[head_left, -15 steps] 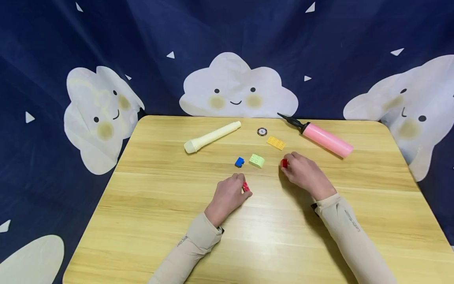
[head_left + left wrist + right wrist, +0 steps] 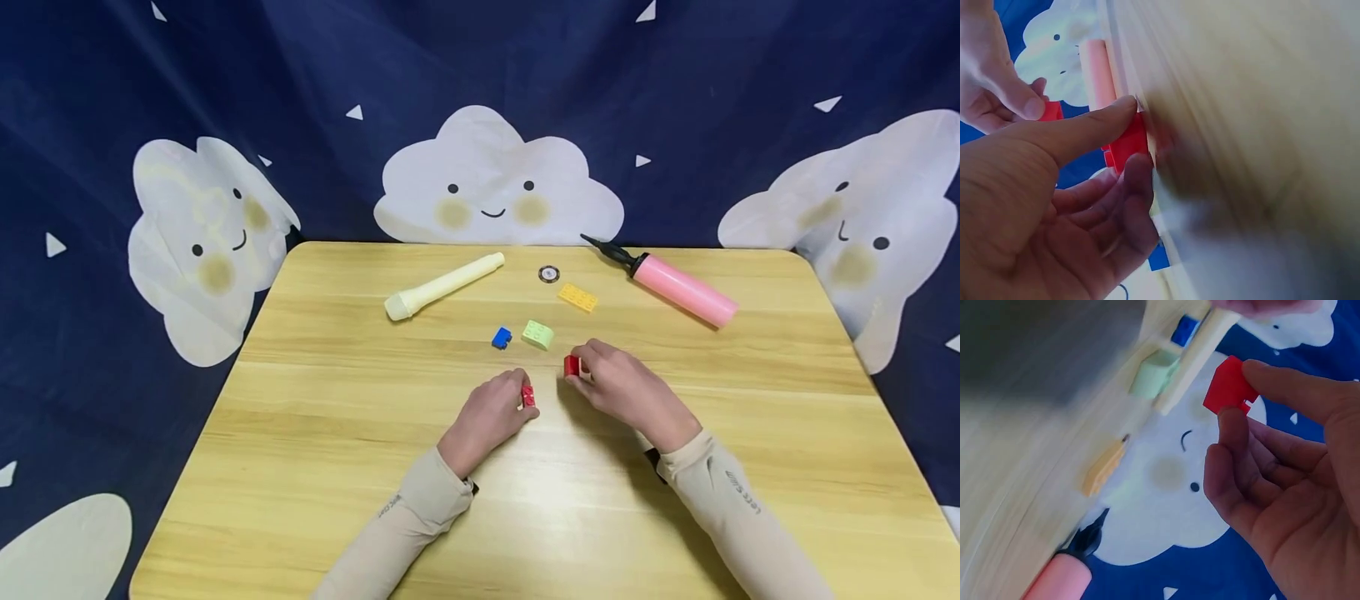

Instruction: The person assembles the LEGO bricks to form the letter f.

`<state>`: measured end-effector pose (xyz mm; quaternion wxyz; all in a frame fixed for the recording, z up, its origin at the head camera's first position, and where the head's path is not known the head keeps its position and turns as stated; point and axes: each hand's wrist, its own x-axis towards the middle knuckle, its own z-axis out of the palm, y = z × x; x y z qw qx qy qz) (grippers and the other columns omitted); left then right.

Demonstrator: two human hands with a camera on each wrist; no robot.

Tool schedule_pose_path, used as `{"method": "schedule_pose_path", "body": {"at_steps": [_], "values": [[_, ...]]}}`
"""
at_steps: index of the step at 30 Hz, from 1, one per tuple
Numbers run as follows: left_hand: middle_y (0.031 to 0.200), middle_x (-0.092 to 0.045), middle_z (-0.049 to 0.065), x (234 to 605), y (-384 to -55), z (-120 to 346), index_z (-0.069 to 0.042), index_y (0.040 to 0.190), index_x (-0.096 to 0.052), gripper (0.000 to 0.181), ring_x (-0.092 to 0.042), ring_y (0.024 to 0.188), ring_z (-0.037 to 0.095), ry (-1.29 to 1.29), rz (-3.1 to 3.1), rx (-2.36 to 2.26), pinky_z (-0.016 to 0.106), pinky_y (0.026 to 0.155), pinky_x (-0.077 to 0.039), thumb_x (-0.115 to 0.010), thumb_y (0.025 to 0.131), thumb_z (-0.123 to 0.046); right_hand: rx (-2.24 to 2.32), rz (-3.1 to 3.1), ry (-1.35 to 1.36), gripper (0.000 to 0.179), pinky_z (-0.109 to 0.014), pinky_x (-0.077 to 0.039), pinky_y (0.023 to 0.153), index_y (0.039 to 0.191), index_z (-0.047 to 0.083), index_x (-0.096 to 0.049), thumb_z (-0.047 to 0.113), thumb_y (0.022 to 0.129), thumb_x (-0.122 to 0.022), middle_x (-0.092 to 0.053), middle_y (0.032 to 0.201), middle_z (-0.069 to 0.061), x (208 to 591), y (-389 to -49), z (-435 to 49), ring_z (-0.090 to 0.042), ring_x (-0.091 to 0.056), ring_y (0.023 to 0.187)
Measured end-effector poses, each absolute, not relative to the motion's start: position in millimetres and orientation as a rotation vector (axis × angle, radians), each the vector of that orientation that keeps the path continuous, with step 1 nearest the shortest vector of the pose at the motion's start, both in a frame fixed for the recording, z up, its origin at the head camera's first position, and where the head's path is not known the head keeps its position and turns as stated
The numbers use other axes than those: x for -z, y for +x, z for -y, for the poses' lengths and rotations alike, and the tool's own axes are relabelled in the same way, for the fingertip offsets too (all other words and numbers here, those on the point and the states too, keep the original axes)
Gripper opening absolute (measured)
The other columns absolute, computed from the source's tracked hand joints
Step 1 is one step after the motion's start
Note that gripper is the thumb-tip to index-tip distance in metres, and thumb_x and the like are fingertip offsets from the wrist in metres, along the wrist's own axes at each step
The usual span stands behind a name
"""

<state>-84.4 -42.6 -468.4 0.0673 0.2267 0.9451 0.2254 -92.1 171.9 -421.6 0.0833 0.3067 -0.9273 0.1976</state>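
Observation:
My left hand pinches a red toy brick between thumb and fingers, low over the wooden table, its studs showing in the head view. A second red brick is gripped by my right hand, thumb on one side and fingertips on the other, raised off the table. The two hands face each other with a small gap between the bricks. Just beyond them lie a blue brick and a light green brick with a curved side. A flat yellow-orange brick lies farther back.
A pale yellow toy microphone lies at the back left of the table. At the back right is a pink hand pump with a black nozzle. A round chip sits between them. A dark blue cloud-print curtain hangs behind the table.
My right hand has moved left and nearer to me with its red brick. The left hand has shifted slightly right, its brick turned a little, and the gap between the hands is smaller.

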Motion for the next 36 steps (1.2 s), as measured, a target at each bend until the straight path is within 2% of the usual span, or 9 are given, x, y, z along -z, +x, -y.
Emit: {"method": "schedule_pose_path", "body": {"at_steps": [6, 15, 25, 36], "values": [[0.078, -0.055, 0.0, 467.6, -84.3, 42.5, -0.002, 0.103, -0.062, 0.031, -0.051, 0.069, 0.01, 0.694, -2.711, -0.849, 0.021, 0.064, -0.044, -0.082, 0.084, -0.016, -0.55, 2.726, 1.058, 0.018, -0.025, -0.047, 0.055, 0.086, 0.001, -0.064, 0.009, 0.083, -0.08, -0.053, 0.073, -0.002, 424.2, -82.9, -158.8, -0.01, -0.047, 0.061], [0.082, -0.057, 0.001, 467.6, -83.0, 37.6, -0.001, 0.107, -0.062, 0.031, -0.051, 0.073, 0.01, 0.744, -2.62, -0.89, 0.019, 0.065, -0.044, -0.08, 0.086, -0.014, -0.55, 2.778, 1.13, 0.018, -0.022, -0.044, 0.053, 0.083, 0.001, -0.063, 0.008, 0.083, -0.08, -0.05, 0.071, 0.001, 430.3, -75.4, -149.4, -0.008, -0.045, 0.06], [0.081, -0.058, 0.002, 472.1, -82.4, 36.6, -0.001, 0.103, -0.064, 0.022, -0.051, 0.074, 0.01, 0.862, -2.637, -0.873, 0.018, 0.065, -0.043, -0.076, 0.089, -0.013, -0.504, 2.797, 1.177, 0.02, -0.021, -0.044, 0.054, 0.08, 0.003, -0.062, 0.012, 0.083, -0.08, -0.052, 0.072, 0.001, 433.6, -70.4, -142.8, -0.008, -0.046, 0.06], [0.081, -0.055, -0.001, 473.2, -82.2, 37.6, -0.002, 0.099, -0.062, 0.019, -0.05, 0.075, 0.009, 0.88, -2.63, -0.896, 0.017, 0.065, -0.042, -0.076, 0.087, -0.007, -0.452, 2.824, 1.174, 0.022, -0.022, -0.042, 0.052, 0.08, 0.004, -0.061, 0.015, 0.084, -0.08, -0.052, 0.07, 0.001, 435.1, -69.9, -137.3, -0.009, -0.045, 0.059]]}}
